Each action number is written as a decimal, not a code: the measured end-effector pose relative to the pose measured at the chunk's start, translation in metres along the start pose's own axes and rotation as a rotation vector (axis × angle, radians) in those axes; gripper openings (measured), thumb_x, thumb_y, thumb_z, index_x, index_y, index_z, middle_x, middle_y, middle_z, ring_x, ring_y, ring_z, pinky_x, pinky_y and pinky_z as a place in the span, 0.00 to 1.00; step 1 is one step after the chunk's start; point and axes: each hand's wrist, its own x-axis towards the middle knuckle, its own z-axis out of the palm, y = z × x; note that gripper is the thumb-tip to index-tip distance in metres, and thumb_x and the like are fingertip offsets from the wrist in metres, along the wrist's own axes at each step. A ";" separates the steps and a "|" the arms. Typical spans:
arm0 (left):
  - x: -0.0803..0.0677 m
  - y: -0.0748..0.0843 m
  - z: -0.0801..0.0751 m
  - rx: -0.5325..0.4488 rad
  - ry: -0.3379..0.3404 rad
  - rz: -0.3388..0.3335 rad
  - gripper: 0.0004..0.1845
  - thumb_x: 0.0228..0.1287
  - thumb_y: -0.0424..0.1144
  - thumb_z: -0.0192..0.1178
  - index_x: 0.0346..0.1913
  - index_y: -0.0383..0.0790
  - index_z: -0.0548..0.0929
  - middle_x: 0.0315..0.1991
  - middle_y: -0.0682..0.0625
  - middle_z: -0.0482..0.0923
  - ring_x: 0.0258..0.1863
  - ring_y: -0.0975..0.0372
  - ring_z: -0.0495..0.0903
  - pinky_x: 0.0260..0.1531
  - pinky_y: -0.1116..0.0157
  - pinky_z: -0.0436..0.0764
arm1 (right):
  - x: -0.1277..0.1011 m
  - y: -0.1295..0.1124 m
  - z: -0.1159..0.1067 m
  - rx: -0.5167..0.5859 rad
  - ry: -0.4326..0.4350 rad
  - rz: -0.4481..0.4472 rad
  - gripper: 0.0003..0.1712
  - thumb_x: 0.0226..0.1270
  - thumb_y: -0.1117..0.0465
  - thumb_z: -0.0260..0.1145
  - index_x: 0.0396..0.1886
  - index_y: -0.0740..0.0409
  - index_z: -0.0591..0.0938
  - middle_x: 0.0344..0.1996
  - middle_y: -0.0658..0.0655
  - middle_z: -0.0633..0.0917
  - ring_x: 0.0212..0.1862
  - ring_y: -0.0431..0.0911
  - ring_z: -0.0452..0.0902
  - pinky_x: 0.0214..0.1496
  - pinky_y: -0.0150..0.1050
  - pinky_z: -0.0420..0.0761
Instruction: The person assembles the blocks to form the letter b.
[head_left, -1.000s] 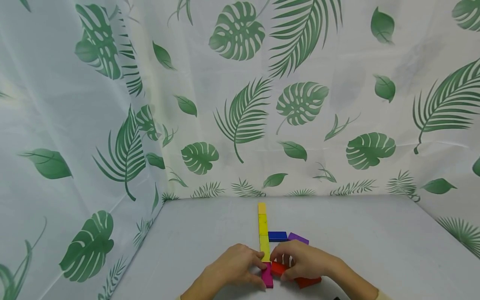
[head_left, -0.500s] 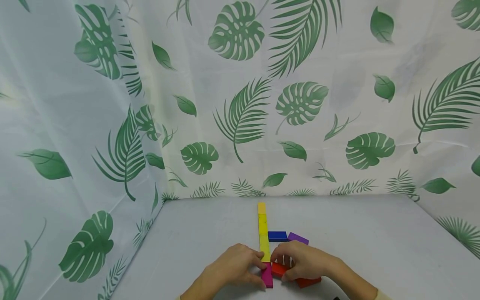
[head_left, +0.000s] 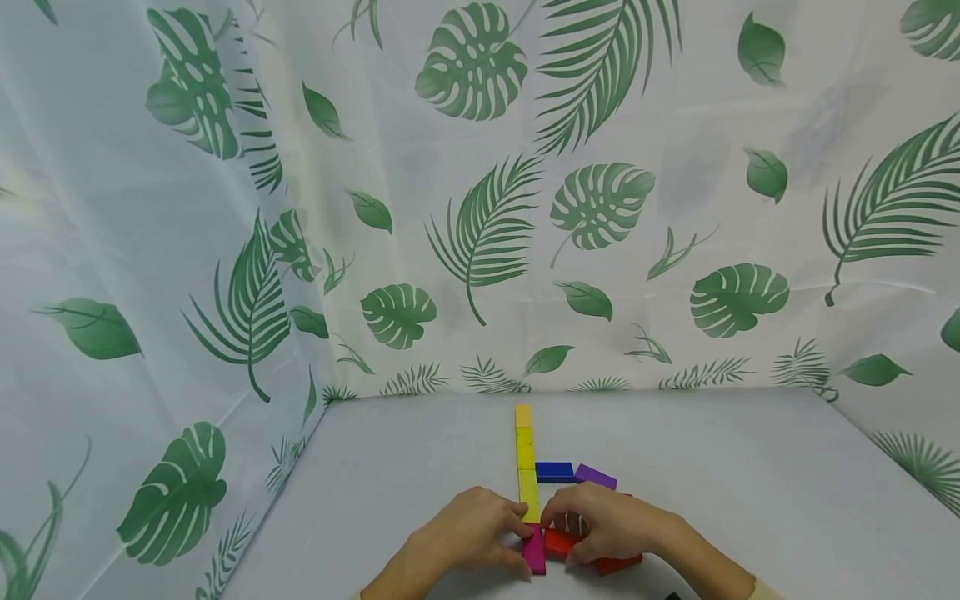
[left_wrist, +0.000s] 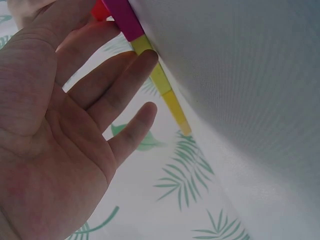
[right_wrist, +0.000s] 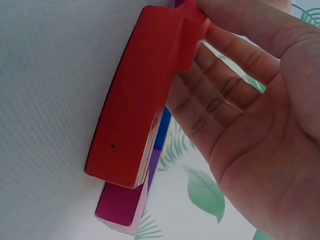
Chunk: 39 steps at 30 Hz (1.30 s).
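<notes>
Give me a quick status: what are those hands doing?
Left hand open, fingers against the magenta block. Right hand pinching a red block. Blue block beyond, clear.

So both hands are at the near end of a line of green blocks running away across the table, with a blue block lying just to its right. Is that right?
Not quite: the line of blocks is yellow, not green, as the head view shows. The rest holds: the left hand and right hand meet at its near end, and the blue block lies just to its right on the table.

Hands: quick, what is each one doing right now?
Left hand: open, straight fingers touching the yellow block.
Right hand: fingers touching the red block; grip cannot be told.
</notes>
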 end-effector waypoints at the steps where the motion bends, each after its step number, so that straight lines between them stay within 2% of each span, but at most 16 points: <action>1: 0.000 0.000 0.000 -0.003 -0.002 -0.003 0.24 0.54 0.65 0.75 0.53 0.64 0.91 0.59 0.61 0.86 0.58 0.71 0.84 0.61 0.64 0.81 | 0.000 0.000 0.000 -0.003 0.000 0.001 0.23 0.60 0.58 0.80 0.55 0.41 0.86 0.39 0.37 0.84 0.41 0.34 0.78 0.45 0.31 0.82; 15: 0.000 0.003 -0.002 -0.024 -0.020 -0.025 0.23 0.54 0.64 0.75 0.53 0.64 0.91 0.58 0.62 0.86 0.58 0.71 0.84 0.61 0.63 0.81 | 0.001 -0.001 0.006 -0.097 0.007 0.030 0.22 0.58 0.57 0.81 0.52 0.37 0.86 0.37 0.35 0.82 0.40 0.33 0.76 0.45 0.30 0.79; 21: 0.000 0.002 -0.001 -0.004 -0.004 -0.004 0.24 0.54 0.64 0.76 0.53 0.63 0.91 0.58 0.61 0.86 0.58 0.71 0.84 0.60 0.65 0.81 | 0.002 0.001 0.005 -0.053 0.023 0.024 0.17 0.64 0.52 0.77 0.52 0.42 0.87 0.36 0.36 0.83 0.38 0.33 0.77 0.45 0.29 0.81; 25: 0.000 0.001 -0.001 0.007 0.001 0.005 0.24 0.54 0.64 0.76 0.53 0.63 0.91 0.59 0.61 0.86 0.58 0.71 0.84 0.60 0.66 0.81 | 0.002 0.004 0.001 -0.015 0.048 0.041 0.13 0.68 0.53 0.74 0.51 0.46 0.88 0.34 0.38 0.84 0.37 0.34 0.77 0.43 0.29 0.81; 31: 0.000 0.000 -0.001 0.002 -0.003 0.005 0.24 0.54 0.64 0.76 0.53 0.63 0.91 0.59 0.61 0.86 0.58 0.71 0.84 0.61 0.65 0.81 | 0.001 0.006 0.000 0.016 0.036 0.052 0.13 0.66 0.55 0.76 0.50 0.46 0.89 0.34 0.40 0.85 0.37 0.36 0.79 0.44 0.29 0.81; 39: 0.000 -0.001 0.000 0.008 0.001 0.018 0.24 0.54 0.64 0.75 0.54 0.63 0.91 0.58 0.61 0.86 0.58 0.71 0.84 0.60 0.66 0.81 | 0.001 0.005 0.001 -0.012 0.020 0.042 0.12 0.64 0.56 0.77 0.47 0.42 0.90 0.35 0.38 0.85 0.37 0.34 0.78 0.47 0.29 0.80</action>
